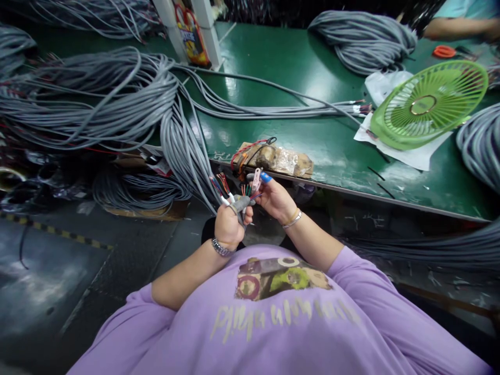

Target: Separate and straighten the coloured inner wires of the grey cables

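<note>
The left hand is closed around the end of a grey cable, just in front of the near edge of the tabletop and above the person's lap. From the stripped end, thin coloured wires fan upward. The right hand is pinched on a small pale tool held against those wires, a blue cap on one fingertip; what kind of tool it is cannot be made out.

The cable looks light at this end but it probably drags, since it appears to run back into the heavy grey bundle spilling off the tabletop to the left of the hands. The jacket seems smooth, limp and fairly slippery, so a full fist just behind the stripped end, as now, is likely the sound hold. The inner wires look fine and easily bent or nicked; they are best taken one at a time by fingertips, near the jacket.

Much is unclear: the wire tips, the tool's working end and the fingers of both hands overlap. Which cable in the bundle is the held one cannot be traced. Just beyond the hands, on the tabletop edge, lies a taped brown block with red leads, its purpose unreadable. Right of it stands a green fan; a co-worker's arm is cut off at the far corner.
</note>
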A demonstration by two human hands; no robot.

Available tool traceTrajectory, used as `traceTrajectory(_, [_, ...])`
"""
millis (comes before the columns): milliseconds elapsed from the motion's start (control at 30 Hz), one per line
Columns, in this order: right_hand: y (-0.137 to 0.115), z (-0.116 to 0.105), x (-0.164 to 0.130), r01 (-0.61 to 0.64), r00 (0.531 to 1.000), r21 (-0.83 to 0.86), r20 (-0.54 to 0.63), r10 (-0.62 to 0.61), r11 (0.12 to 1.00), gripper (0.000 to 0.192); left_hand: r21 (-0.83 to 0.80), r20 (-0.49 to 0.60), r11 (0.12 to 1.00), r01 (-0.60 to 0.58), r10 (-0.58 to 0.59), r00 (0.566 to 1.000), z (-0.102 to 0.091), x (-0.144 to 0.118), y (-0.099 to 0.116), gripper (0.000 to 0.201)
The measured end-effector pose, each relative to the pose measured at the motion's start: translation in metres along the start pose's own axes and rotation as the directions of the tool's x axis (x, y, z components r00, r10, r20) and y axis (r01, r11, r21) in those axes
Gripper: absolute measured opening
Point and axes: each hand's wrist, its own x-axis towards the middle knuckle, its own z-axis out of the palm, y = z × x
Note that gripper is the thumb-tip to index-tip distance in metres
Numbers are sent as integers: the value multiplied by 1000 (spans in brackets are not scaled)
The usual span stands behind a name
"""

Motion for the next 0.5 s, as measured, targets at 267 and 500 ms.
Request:
traceTrajectory(267, [9, 3, 1, 317, 908, -325, -169, -384, 891, 43, 17, 2, 1000, 2, -2, 1000, 0, -1, -1, 24])
traceTrajectory(500, [11, 6, 12, 50, 996, 26, -74, -48, 998, 44, 16, -4, 1000, -3, 4, 1000, -1, 1, -4, 23])
